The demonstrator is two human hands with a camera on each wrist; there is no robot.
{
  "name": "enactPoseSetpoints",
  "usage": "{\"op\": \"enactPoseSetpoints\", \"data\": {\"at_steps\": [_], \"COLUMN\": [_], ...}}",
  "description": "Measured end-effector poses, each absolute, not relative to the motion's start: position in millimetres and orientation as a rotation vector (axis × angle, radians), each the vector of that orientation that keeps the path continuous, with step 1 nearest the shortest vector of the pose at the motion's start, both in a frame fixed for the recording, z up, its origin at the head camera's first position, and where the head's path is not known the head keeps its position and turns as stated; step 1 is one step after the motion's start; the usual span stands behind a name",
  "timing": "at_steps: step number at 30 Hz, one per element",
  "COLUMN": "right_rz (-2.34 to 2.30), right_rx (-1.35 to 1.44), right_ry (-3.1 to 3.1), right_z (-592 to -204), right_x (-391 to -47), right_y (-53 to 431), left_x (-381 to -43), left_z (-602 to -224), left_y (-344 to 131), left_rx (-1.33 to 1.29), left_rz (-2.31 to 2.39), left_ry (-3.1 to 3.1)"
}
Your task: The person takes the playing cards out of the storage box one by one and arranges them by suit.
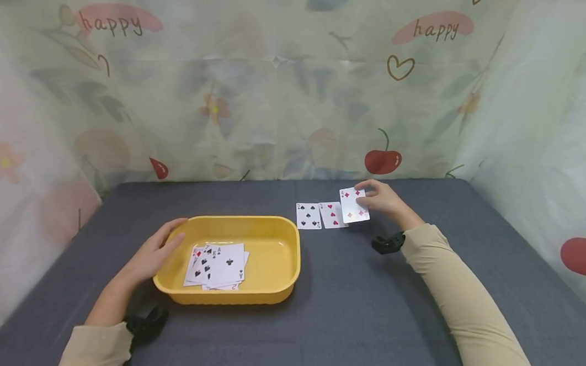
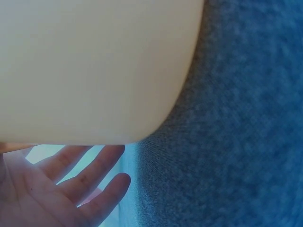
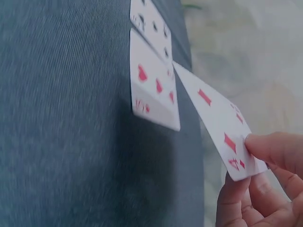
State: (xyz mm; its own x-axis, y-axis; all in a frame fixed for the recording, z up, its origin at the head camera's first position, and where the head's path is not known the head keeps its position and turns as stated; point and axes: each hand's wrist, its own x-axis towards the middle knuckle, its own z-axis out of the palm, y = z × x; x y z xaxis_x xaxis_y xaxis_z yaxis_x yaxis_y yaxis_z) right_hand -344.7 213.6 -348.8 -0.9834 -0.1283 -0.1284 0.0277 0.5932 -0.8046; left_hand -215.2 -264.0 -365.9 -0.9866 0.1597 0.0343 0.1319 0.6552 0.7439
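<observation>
My right hand (image 1: 380,198) pinches a four of diamonds playing card (image 1: 352,206) by its right edge, thumb on the face. The card hangs tilted above the table in the right wrist view, beside a three of hearts (image 3: 154,85). Left of that lies a five of spades (image 1: 308,216), face up. At the left end of a yellow plastic tray (image 1: 245,222), my left hand (image 1: 152,251) rests on the rim, thumb over the inner side. Its other fingers (image 2: 90,177) look straight and spread outside the wall. Several face-up cards lie overlapped in the tray, an ace of clubs (image 1: 227,264) uppermost.
A dark grey cloth covers the table (image 1: 329,314). Behind it hangs a printed curtain (image 1: 278,95), with pale curtains at both sides. Black bands (image 1: 388,243) sit on both wrists. The tray stands left of the card row, its right end close to the five of spades.
</observation>
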Motion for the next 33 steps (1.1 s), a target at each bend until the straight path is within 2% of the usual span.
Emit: {"op": "enactPoseSetpoints", "data": {"at_steps": [14,33], "right_rz": [-1.206,-1.196], "right_rx": [0.073,0.054], "right_ry": [2.692,2.724], "right_z": [-364.7,-375.5], "right_x": [-349.1,-357.6], "right_y": [228.0,228.1], "left_x": [-215.7,-215.5], "left_z": [-365.7,-365.0], "left_y": [-264.1,-264.4], "left_rx": [0.242,0.238], "left_rz": [1.257,1.253], "left_ry": [2.818,2.822]}}
